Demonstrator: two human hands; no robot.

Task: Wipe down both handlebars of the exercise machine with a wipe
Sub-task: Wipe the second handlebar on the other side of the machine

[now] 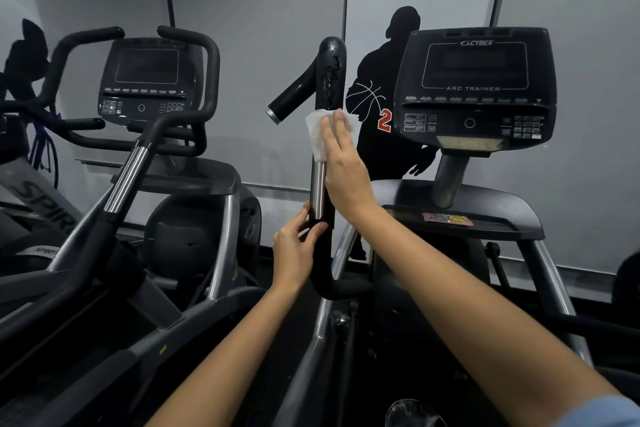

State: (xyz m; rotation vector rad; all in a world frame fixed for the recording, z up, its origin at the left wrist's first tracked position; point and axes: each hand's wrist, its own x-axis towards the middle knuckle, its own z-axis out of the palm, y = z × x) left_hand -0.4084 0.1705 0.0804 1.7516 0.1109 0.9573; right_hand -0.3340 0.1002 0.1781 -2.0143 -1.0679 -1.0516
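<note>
A black upright handlebar [330, 73] of the exercise machine rises in the middle of the view, with a short side grip branching to the left and a silver metal section lower down. Its upper black part looks wet and patchy. A white wipe [317, 133] lies against the bar just above the silver section. My right hand [341, 163] presses the wipe onto the bar with straight fingers. My left hand [294, 246] grips the bar lower down, just below the silver section.
The machine's console [474, 87] stands to the right on a grey post above a black tray. A second machine with its own console [145, 80] and curved black handlebars stands at the left. A grey wall with a dark figure decal is behind.
</note>
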